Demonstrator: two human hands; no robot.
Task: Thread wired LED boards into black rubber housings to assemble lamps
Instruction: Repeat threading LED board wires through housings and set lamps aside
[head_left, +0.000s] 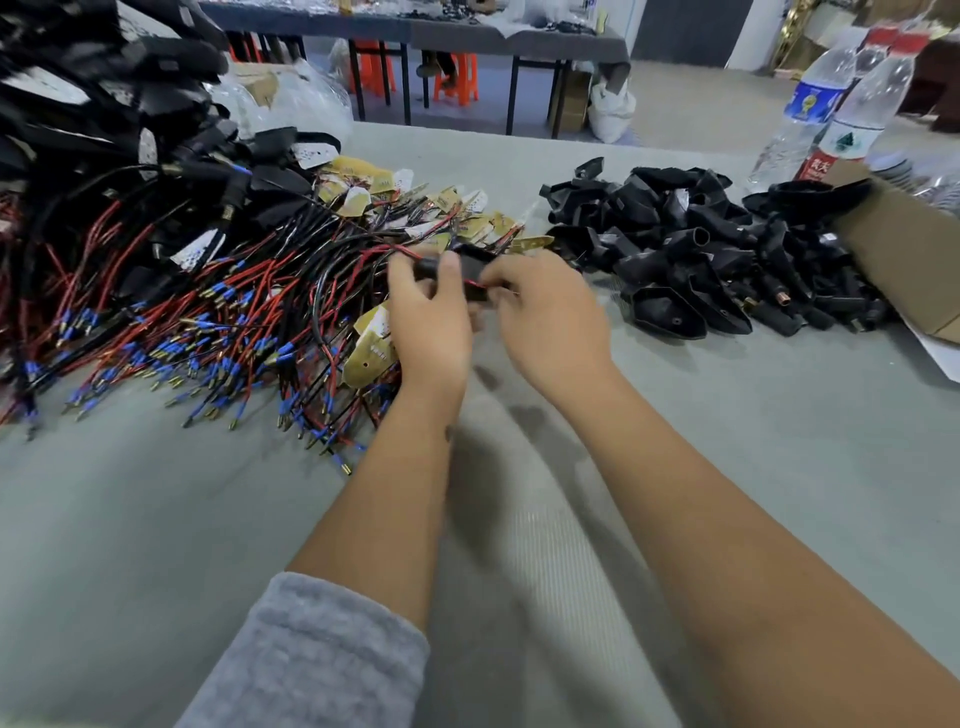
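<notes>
Grey fleece sleeve (311, 654) at lower left, forearm bare above it. Upper left: stack of finished lamps (104, 88); below it, heap of wired LED boards (218, 312), red and black leads. Frame centre: left hand (428, 317) grips a black rubber housing (470, 270), fingers curled round it. Right hand (550, 312) pinches a red wire (475, 284) at the housing. Right: pile of empty housings (701, 249); water bottles (831, 104) upper right, all on grey table (156, 519).

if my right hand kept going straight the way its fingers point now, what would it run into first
Most likely the black rubber housing that your right hand and left hand are both holding; the right fingers point left onto it. Past that lies the pile of wired LED boards, though depth is hard to judge.
</notes>
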